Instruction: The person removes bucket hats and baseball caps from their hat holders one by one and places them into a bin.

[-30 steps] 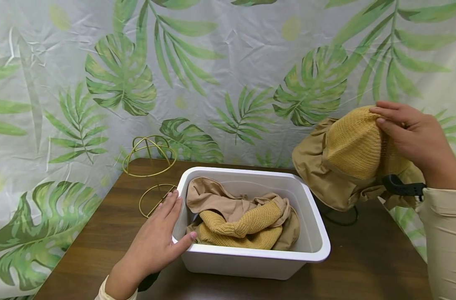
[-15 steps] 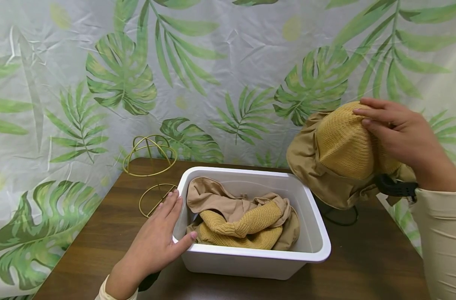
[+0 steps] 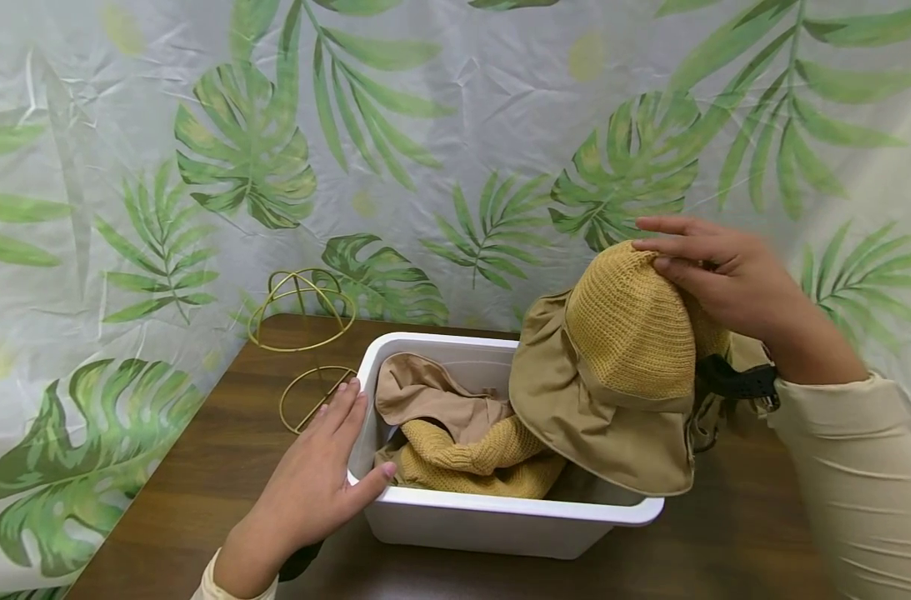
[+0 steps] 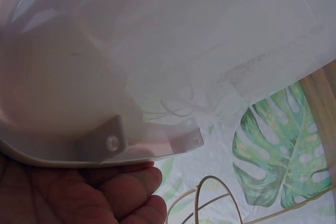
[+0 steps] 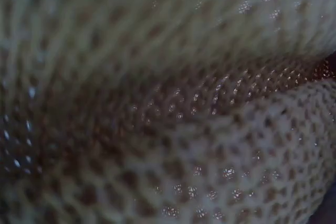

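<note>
My right hand (image 3: 733, 275) pinches the crown of a sun hat (image 3: 635, 333), which has a yellow mesh top and a wide tan brim. The hat hangs over the right side of a white plastic bin (image 3: 500, 510), its brim overlapping the rim in the head view. Mesh (image 5: 220, 150) of the hat fills the right wrist view. Inside the bin lies a crumpled pile of tan and yellow mesh hats (image 3: 455, 450). My left hand (image 3: 305, 483) rests with straight fingers on the bin's left rim; the left wrist view shows its fingers below the bin's edge (image 4: 105, 129).
Behind the bin's left side stands a gold wire rack (image 3: 301, 329) with rounded loops. Everything rests on a dark brown wooden table (image 3: 192, 467). A leaf-printed sheet (image 3: 395, 167) hangs right behind the table's back edge.
My right hand has carried the sun hat leftward, from beside the bin to over its right side. My left hand stays on the rim.
</note>
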The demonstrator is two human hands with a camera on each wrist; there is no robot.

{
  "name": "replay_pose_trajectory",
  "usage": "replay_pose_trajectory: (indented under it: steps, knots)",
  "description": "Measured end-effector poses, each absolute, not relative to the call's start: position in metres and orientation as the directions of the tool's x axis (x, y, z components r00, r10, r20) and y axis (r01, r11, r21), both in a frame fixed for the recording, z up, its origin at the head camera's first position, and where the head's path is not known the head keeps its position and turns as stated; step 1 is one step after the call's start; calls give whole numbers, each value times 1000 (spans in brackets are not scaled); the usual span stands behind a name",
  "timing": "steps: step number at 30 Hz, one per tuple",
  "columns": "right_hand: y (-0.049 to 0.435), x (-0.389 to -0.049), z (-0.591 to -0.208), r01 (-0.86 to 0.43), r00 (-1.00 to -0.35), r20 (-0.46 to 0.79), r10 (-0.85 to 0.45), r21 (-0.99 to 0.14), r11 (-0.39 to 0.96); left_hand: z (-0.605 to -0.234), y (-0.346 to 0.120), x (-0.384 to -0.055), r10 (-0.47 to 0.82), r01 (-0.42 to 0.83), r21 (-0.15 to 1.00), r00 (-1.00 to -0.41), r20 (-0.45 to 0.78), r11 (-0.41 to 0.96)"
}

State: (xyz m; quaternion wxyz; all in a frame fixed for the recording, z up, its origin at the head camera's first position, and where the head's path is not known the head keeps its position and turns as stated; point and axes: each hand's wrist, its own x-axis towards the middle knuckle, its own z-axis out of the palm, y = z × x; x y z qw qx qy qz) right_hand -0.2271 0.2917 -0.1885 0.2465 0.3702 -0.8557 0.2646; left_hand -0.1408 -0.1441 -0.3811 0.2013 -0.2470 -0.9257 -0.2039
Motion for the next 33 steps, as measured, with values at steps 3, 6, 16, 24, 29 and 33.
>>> replay_pose_trajectory:
  steps: [3,6,16,24,29,33]
  knots:
    - [280,-229,-188,-785,-591,596,-543,-268,559,-381,-144,-140,378,541,280,-797,471,793]
    - [269,-232,-189,-806,-583,552,-596,-298,512,-381,-144,-140,375,539,281,-799,470,794]
    - [249,-242,-204,-772,-628,366,-687,-411,486,-381,-144,-141,369,529,290,-808,459,797]
    - [266,-239,-206,-687,-703,189,-686,-428,587,-381,-143,-141,372,535,289,-804,464,794]
    - [275,-235,-207,-605,-776,115,-620,-414,680,-381,-143,-141,373,536,287,-803,466,794]
    - [277,-232,-208,-538,-814,55,-578,-447,715,-380,-143,-141,372,536,291,-803,466,792]
